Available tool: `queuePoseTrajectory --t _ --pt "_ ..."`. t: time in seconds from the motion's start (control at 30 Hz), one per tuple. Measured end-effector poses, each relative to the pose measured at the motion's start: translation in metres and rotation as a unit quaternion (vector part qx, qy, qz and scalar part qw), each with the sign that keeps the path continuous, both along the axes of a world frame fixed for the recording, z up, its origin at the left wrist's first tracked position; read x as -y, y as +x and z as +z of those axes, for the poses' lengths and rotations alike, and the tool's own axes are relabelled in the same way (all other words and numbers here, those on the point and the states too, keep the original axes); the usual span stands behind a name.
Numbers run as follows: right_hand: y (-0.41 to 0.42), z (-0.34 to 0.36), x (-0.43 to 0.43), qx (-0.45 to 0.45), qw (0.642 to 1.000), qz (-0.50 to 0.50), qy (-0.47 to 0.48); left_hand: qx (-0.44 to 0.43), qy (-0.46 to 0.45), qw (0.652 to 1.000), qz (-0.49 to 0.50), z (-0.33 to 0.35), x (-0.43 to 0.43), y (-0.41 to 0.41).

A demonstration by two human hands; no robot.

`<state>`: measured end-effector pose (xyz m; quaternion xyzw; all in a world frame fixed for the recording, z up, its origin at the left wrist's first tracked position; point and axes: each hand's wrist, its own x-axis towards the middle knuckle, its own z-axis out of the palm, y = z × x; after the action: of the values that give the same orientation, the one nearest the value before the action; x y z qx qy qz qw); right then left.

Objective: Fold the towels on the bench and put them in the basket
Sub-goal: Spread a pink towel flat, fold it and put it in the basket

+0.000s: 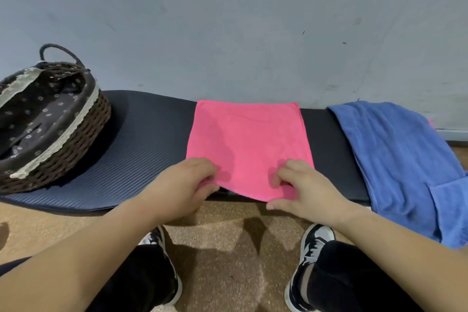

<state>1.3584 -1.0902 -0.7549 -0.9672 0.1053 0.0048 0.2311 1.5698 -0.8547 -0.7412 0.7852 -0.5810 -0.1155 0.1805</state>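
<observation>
Pink towel is lying flat on the tabletop, between basket and blue towel. Left hand and right hand are pinching its near edge, fingers curled. Both corners should be rising level and landing squarely on the far corners. Grey wall is backing the dark ribbed tabletop; speckled floor is lying below.

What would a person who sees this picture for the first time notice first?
The bright pink towel lies flat in the middle of the dark bench, and the left hand and the right hand pinch its near edge. At the right, a blue towel hangs over the bench's front edge. At the left end stands a brown woven basket with a dark flowered lining.
</observation>
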Motion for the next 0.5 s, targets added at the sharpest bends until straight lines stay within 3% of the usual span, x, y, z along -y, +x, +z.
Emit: queuePoseTrajectory --t 0.3,0.5 --pt "-0.017 -0.003 -0.003 0.053 0.993 0.031 -0.097 -0.056 -0.002 0.996 0.068 0.010 0.001 -0.001" --pt "-0.026 0.002 0.009 0.084 0.995 -0.061 -0.009 -0.020 0.011 0.998 0.058 0.008 -0.011 0.001"
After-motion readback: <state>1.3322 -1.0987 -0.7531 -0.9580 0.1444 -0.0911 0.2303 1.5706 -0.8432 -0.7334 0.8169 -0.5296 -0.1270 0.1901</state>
